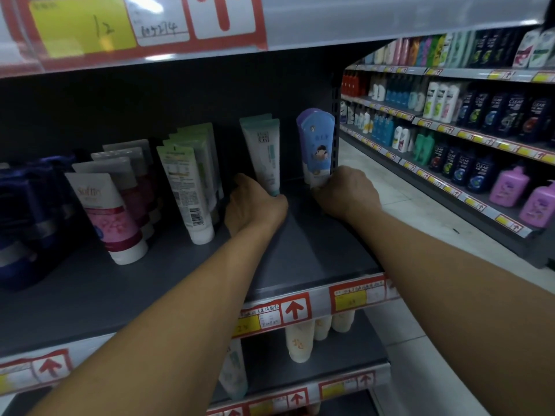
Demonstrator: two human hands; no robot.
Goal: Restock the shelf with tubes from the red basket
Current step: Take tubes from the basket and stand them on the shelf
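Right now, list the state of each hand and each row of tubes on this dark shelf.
Left hand: grips the pale teal tube, upright.
Right hand: holds the blue cartoon tube, upright.
Pink-and-white tubes: standing cap-down, leaning back.
Green-and-white tubes: standing cap-down in a row.

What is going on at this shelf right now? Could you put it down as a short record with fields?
place: shop aisle, dark shelf
left hand: grips the base of a pale teal tube, upright
right hand: holds the base of a blue tube with a cartoon figure, upright at the shelf's right end
other stock: green tubes, pink tubes
red basket: not in view
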